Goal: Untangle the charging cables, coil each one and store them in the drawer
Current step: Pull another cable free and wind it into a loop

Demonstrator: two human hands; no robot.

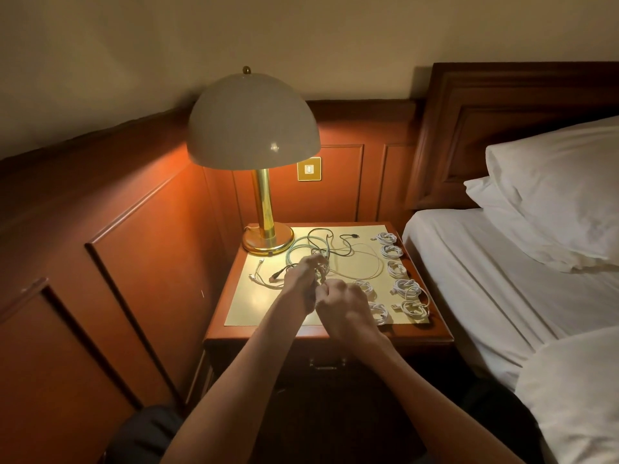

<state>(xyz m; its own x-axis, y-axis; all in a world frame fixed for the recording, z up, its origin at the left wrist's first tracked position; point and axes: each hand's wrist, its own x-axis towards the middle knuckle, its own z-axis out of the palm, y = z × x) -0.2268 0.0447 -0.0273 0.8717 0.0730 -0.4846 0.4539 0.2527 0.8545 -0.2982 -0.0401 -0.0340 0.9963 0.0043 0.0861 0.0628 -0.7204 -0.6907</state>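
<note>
Here both hands grip the tangled cables point(323, 267) over the nightstand point(222, 330), left hand point(303, 279) just beside right hand point(345, 306), fingers curled.

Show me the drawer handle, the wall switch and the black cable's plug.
drawer handle point(327, 362), head view, middle of the metal bar
wall switch point(309, 168), head view, its white rocker
black cable's plug point(355, 236), head view, the plug body
</note>
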